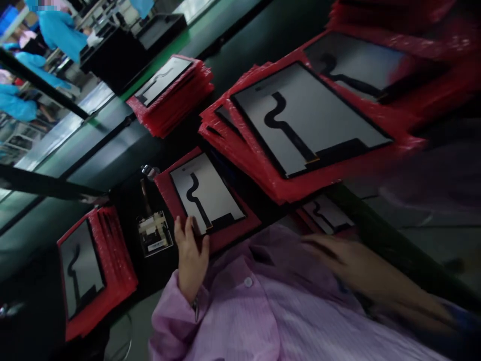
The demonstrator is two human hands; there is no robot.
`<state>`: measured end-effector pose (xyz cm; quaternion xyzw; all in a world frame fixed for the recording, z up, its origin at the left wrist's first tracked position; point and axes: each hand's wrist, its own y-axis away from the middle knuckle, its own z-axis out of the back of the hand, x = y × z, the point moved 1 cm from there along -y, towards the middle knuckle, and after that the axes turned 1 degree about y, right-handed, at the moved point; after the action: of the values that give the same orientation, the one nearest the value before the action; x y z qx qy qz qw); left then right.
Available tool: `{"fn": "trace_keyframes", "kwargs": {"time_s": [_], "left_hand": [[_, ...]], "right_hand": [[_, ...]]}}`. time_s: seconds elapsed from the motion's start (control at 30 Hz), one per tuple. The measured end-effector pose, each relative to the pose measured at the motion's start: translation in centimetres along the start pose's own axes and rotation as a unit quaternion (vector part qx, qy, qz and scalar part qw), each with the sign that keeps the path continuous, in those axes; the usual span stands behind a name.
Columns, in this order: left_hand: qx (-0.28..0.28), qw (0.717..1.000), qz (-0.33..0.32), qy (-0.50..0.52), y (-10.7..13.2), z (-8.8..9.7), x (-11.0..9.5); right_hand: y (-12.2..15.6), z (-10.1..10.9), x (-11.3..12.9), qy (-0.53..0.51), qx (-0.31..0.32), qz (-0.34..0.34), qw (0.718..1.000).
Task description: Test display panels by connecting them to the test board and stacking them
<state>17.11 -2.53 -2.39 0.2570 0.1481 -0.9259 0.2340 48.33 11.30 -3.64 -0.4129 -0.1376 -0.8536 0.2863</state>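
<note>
My left hand [191,253], in a lilac sleeve, lies with its fingers stretched flat on the near corner of a grey display panel [206,193]. That panel has a black flex strip and rests on a red bag. My right hand [325,248] is smeared by motion just below another red-bagged panel [325,210]. Whether it touches or holds that panel cannot be made out. My bare right forearm runs off to the lower right.
Stacks of red-bagged panels lie at the left [93,271], the back [169,95] and the right [300,120]. A small labelled circuit board [155,233] with a cable sits left of my left hand. People in blue coats [56,30] work at the far upper left.
</note>
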Motion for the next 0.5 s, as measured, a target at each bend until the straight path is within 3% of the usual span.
{"fn": "trace_keyframes", "kwargs": {"time_s": [0.07, 0.1, 0.2, 0.33, 0.4, 0.5], "left_hand": [[0.005, 1.0, 0.019, 0.004, 0.7, -1.1, -0.3], [0.0, 0.999, 0.032, 0.004, 1.0, -1.4, -0.5], [-0.018, 0.997, 0.068, 0.031, 1.6, -1.7, -1.3], [-0.092, 0.972, 0.132, 0.169, 1.0, -1.1, -2.0], [-0.137, 0.934, 0.192, 0.268, 0.2, -0.9, -1.8], [-0.147, 0.876, 0.263, 0.378, -1.0, -0.7, -1.2]], "right_hand": [[-2.8, -1.8, 3.6, -0.012, 0.058, 0.009, 0.998], [-4.2, -2.6, 5.2, 0.002, 0.055, 0.019, 0.998], [-8.1, -5.1, 8.6, 0.125, -0.02, 0.047, 0.991], [-12.0, -7.5, 9.4, 0.226, -0.005, -0.003, 0.974], [-13.1, -8.0, 8.9, 0.189, 0.014, -0.044, 0.981], [-13.8, -7.7, 8.1, 0.098, 0.045, -0.09, 0.99]]}}
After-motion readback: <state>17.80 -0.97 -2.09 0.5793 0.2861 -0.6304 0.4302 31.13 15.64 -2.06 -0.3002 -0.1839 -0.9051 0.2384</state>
